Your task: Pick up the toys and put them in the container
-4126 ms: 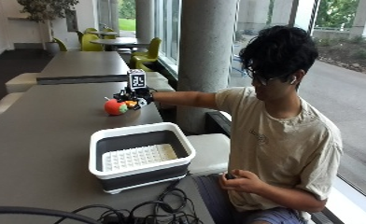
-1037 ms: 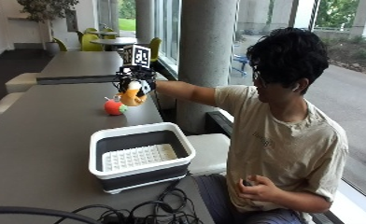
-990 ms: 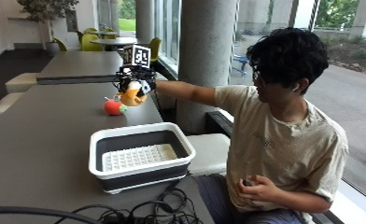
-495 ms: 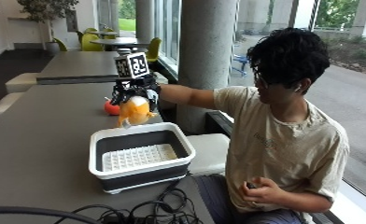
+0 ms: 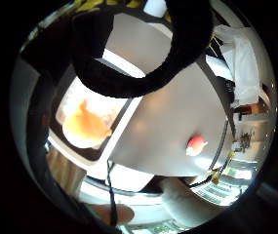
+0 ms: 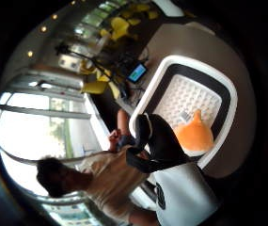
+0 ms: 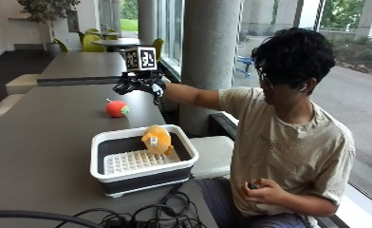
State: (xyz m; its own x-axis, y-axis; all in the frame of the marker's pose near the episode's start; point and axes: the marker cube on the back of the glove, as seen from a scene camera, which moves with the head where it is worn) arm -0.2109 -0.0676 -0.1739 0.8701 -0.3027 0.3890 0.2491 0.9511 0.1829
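An orange plush toy (image 7: 157,139) is inside the white-rimmed black container (image 7: 113,178), by its far right wall, with no hand on it. In the palm views the orange toy (image 5: 86,125) (image 6: 194,136) is over the container's ribbed white floor, inside its rim (image 5: 129,114) (image 6: 180,61). My gloved right hand (image 7: 138,85) hovers above the table beyond the container, fingers spread and hanging, holding nothing. A red round toy (image 7: 116,109) with a green spot lies on the grey table (image 7: 41,137) just beyond the container; it also shows as the red toy (image 5: 196,145).
Black cables (image 7: 142,213) lie coiled at the table's near edge in front of the container. A padded bench seat (image 7: 214,149) runs along the table's right side beside a concrete pillar (image 7: 211,47). The person's bare left hand (image 7: 262,190) rests in the lap.
The hand carried the orange toy from beside the red toy to above the container and let it go. The toy is now in the container and the hand has drawn back.
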